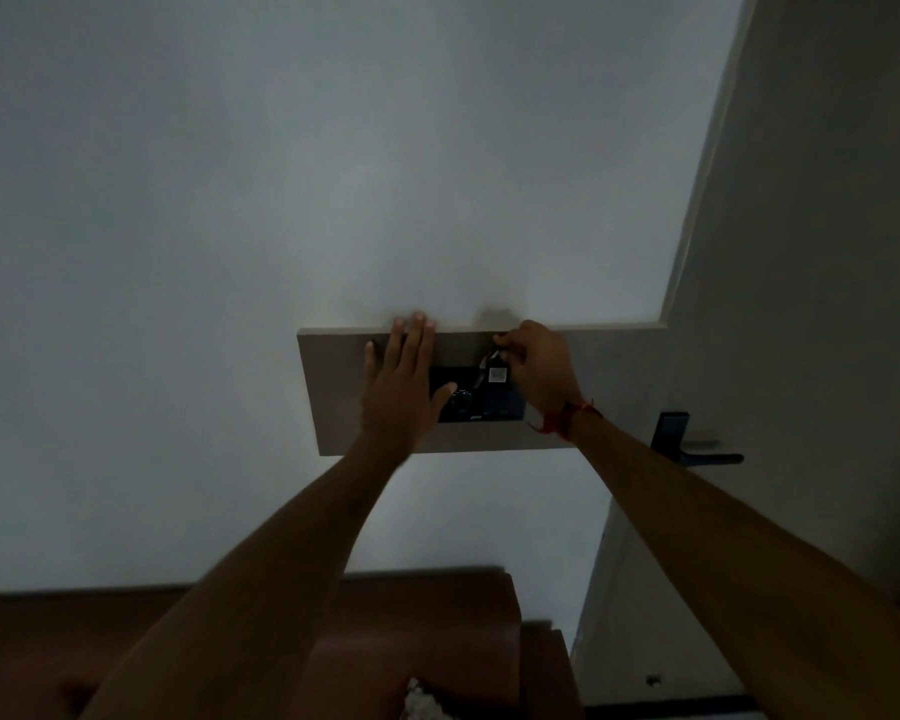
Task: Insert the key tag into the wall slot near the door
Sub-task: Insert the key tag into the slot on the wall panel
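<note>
A dark switch plate with the wall slot (492, 405) sits on a beige panel (328, 387) fixed to the white wall. My right hand (539, 368) pinches a black key tag (496, 374) with a small white label, held upright at the top right of the plate. Whether the tag sits inside the slot I cannot tell in the dim light. My left hand (401, 384) lies flat with fingers spread against the panel, its thumb over the plate's left side. A red thread circles my right wrist.
The grey door (811, 283) stands to the right with a dark lever handle (697, 449). Brown wooden furniture (427, 631) is below, close to the wall. The room is dim.
</note>
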